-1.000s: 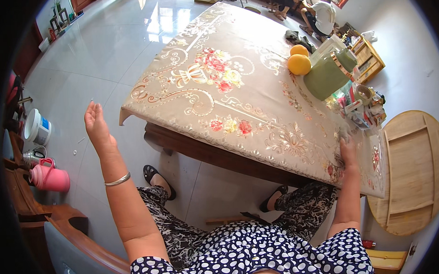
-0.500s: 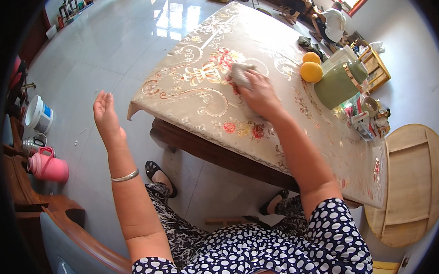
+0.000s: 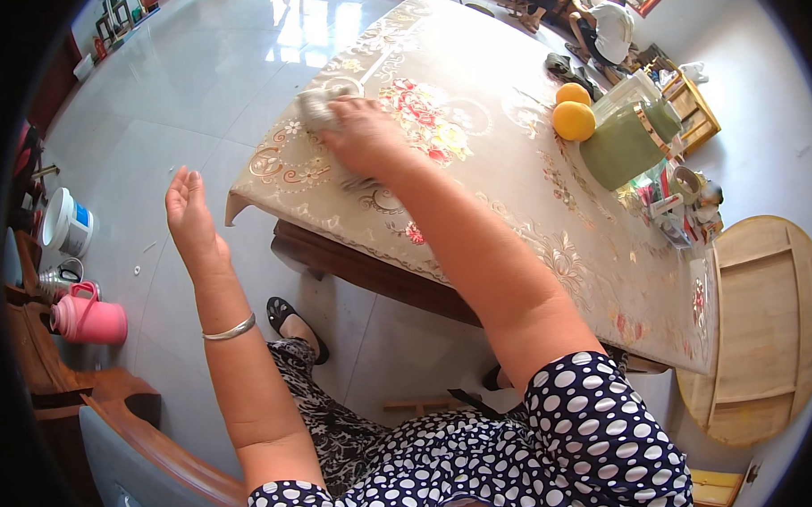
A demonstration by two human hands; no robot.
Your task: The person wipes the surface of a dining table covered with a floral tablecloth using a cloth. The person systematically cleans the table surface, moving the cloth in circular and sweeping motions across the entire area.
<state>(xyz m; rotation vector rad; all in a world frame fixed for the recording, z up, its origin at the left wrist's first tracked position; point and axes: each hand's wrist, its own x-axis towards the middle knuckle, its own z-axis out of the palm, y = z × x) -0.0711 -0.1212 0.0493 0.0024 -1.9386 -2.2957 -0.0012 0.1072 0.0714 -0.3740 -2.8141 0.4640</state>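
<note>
My right hand presses a bunched greyish-white cloth onto the patterned tablecloth, near the table's left side. Part of the cloth sticks out beyond the fingertips, and another fold shows under the wrist side of the hand. A floral print in red and gold lies just right of that hand. My left hand is raised over the floor, left of the table corner, touching nothing. Its fingers are stretched out and hold nothing. A silver bangle circles that wrist.
On the table's right stand two oranges, a green jug and small packets. A round wooden board leans at right. A pink jug and white bucket stand on the floor at left. Two people sit beyond the table.
My right hand has slid the cloth leftward across the tablecloth, from the middle floral print toward the left edge. My left hand stays raised in nearly the same place.
</note>
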